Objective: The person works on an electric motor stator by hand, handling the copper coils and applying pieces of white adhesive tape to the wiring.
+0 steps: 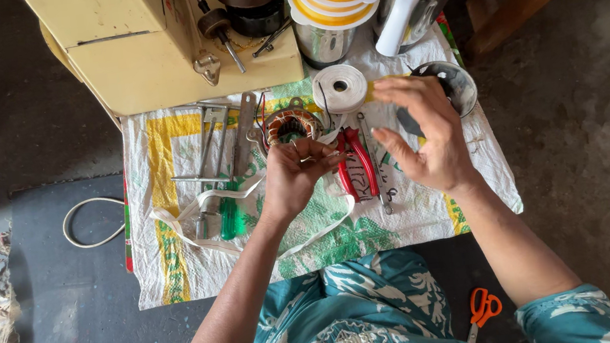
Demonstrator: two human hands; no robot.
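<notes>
White tape runs from our left hand, pinched in its fingers just below the copper-wound coil. Our right hand hovers open, holding nothing, beside the tape roll (red pliers lie between the hands) on the woven sack.

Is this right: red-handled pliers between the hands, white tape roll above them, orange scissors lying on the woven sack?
Not quite. In the head view the orange scissors lie on the floor beside the person's right arm, off the woven sack. Red-handled pliers and white tape roll are as stated.
</notes>
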